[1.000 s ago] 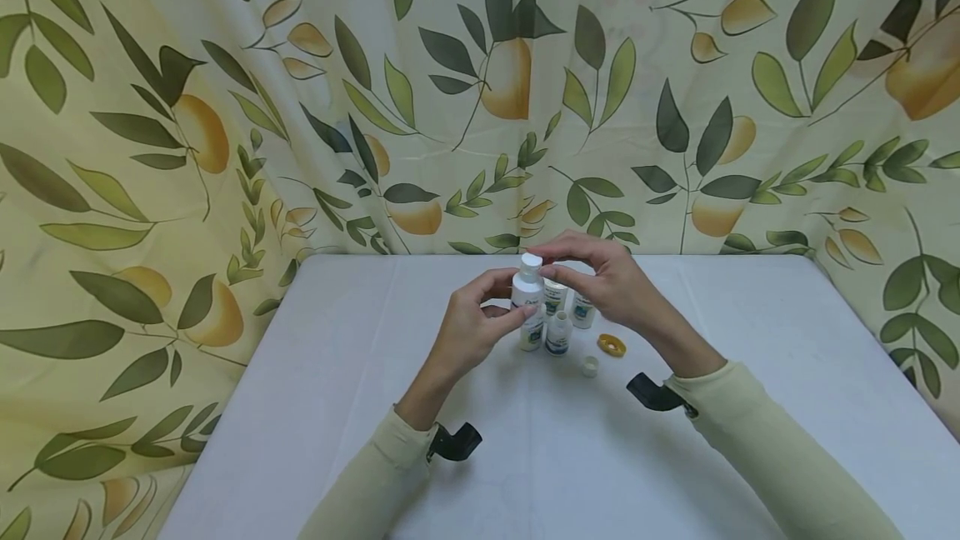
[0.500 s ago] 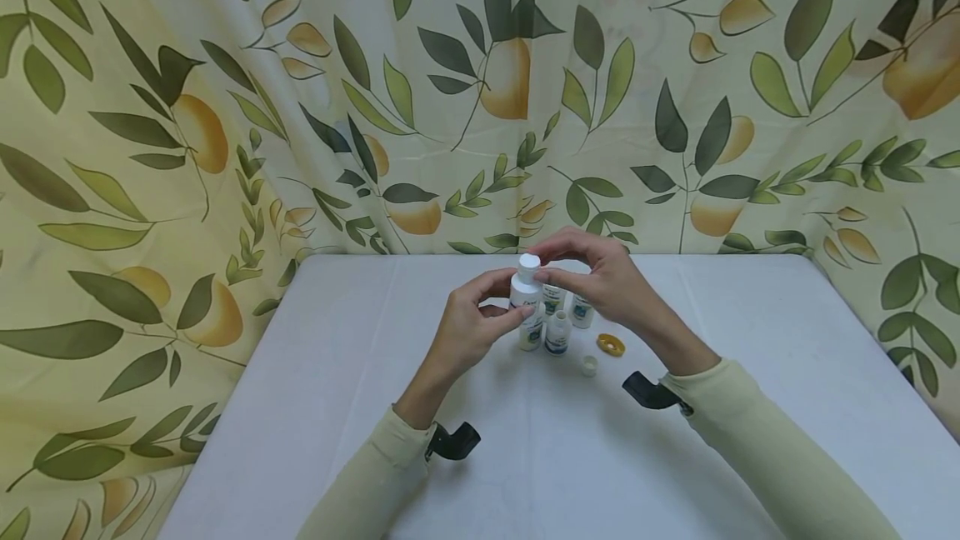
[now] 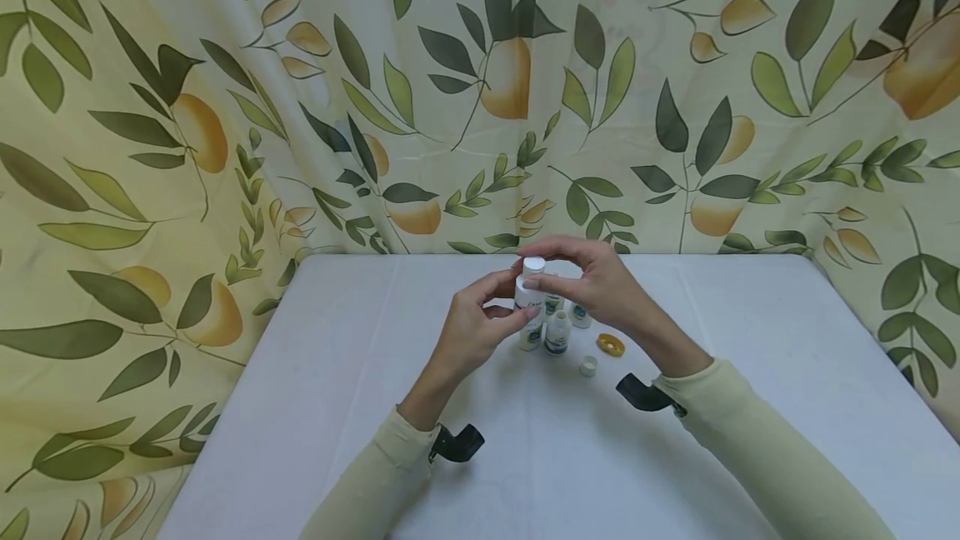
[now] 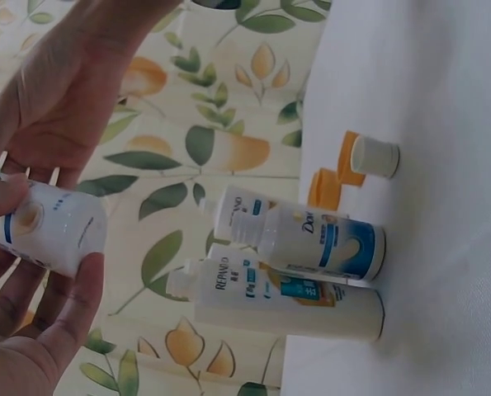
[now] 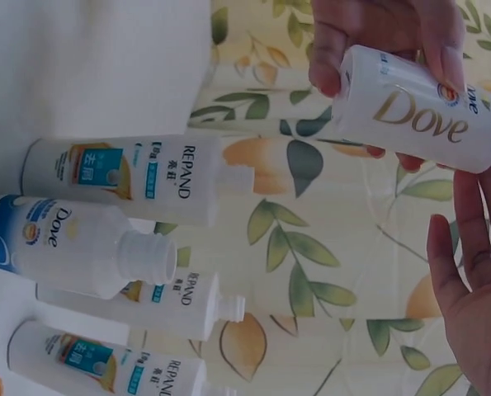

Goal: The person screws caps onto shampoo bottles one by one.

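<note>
A small white Dove bottle [image 5: 427, 107] is held raised off the table, upright in the head view. My left hand [image 3: 476, 308] grips its body between thumb and fingers. At its top, my right hand [image 3: 600, 286] pinches the white cap [image 3: 533, 266] between thumb and fingers; the cap lies outside the right wrist view. Below and behind the hands stand several bottles without caps: a second Dove bottle [image 4: 323, 243] with a blue base, and REPAND bottles [image 5: 117, 177]. The left hand partly hides this group in the head view.
A loose white cap [image 3: 588, 366] lies on the table in front of the bottles. Next to it are orange cap-like pieces [image 3: 611, 345]. The white-covered table [image 3: 315, 407] ends at a leaf-and-fruit patterned curtain [image 3: 465, 190].
My right hand has shifted slightly left and turned, its thumb now across the front of the cap. The left hand keeps its hold; the bottle has barely moved.
</note>
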Motion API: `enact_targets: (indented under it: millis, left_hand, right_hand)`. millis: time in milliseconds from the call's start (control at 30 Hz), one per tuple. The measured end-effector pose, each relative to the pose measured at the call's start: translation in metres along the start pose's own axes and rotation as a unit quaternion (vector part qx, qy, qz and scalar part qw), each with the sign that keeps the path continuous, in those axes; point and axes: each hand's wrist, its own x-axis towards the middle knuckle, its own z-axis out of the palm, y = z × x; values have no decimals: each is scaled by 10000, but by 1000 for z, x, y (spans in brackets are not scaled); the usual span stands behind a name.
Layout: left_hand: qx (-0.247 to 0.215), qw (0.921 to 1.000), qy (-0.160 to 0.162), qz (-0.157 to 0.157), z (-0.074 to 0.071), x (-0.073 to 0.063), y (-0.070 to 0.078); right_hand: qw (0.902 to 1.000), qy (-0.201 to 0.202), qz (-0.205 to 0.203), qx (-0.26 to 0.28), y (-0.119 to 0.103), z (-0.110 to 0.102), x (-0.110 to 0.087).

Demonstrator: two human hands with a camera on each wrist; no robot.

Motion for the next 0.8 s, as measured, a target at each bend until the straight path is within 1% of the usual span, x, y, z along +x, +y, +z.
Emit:
enact_targets:
  millis: [133,500,800]
  left_hand:
    - [-26,10000,37,9,-1,0,0]
    - [-96,9999,98,-72,-5,-1,-1]
    - [-89,9999,76,-56,-5,-1,-3]
  right_hand:
    - [9999,-4,47,-124,2,0,-1]
    - [9998,28,41,-206,5,-5,-3]
    - [9996,105,-167,-205,7,-8,-3]
